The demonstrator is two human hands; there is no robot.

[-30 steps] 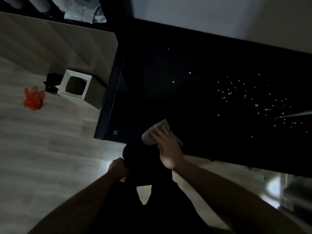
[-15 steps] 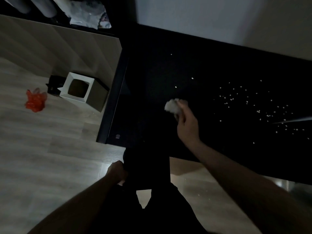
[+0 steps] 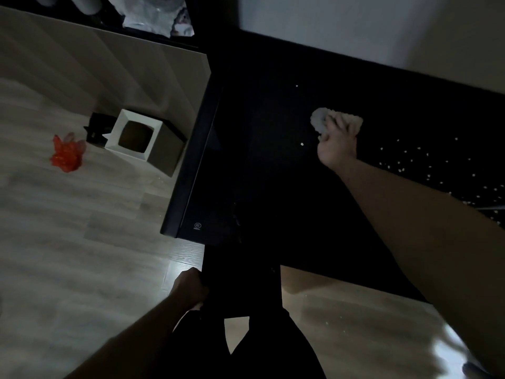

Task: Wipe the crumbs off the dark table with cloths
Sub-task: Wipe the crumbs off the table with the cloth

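The dark table [image 3: 273, 187] fills the middle and right of the head view. My right hand [image 3: 337, 143] reaches far over it and grips a pale crumpled cloth [image 3: 319, 121] that rests on the tabletop. Many small white crumbs [image 3: 401, 168] lie scattered to the right of the cloth. One crumb [image 3: 302, 144] lies just left of my hand, another [image 3: 297, 85] farther back. My left hand [image 3: 190, 288] hangs low beside a dark shape below the table's near edge, its fingers hidden in the dark.
A white open-topped box [image 3: 136, 135] stands on the wooden floor left of the table, with a small black object [image 3: 95, 129] and a red plastic bag [image 3: 67, 153] beside it. A few crumbs [image 3: 326, 322] lie on the floor under the near edge.
My right hand has carried the cloth from the table's near edge away from me and to the right, up to the crumbs. My left hand has stayed where it was.
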